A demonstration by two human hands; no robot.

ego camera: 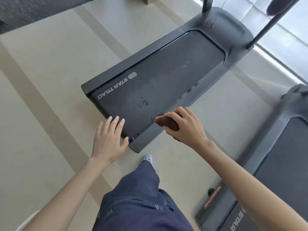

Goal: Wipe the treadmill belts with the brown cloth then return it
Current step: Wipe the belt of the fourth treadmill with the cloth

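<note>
Head view: the dark grey treadmill with the black belt [158,84] lies diagonally. Its long axis runs from the rear end close to the person up and right to the two uprights. There's lots of open pale beige floor [50,80] off its left side and behind its rear edge. On its right there's only a narrow strip of floor before the second grey treadmill [280,155].

The folded brown cloth [166,123] is near the treadmill's rear right corner, where the belt meets the side rail. It's a short roll with its long axis slanting across that rail. The right hand [186,129] comes in from the right, palm down, with fingers and thumb curled round the cloth.

The left hand [108,139] is flat, fingers straight and a bit spread, holding nothing. It sits over the treadmill's rear left corner, fingertips pointing up the belt; can't tell if it touches. A navy trouser leg [140,197] and a patterned shoe [148,158] stand just behind the rear edge.
</note>
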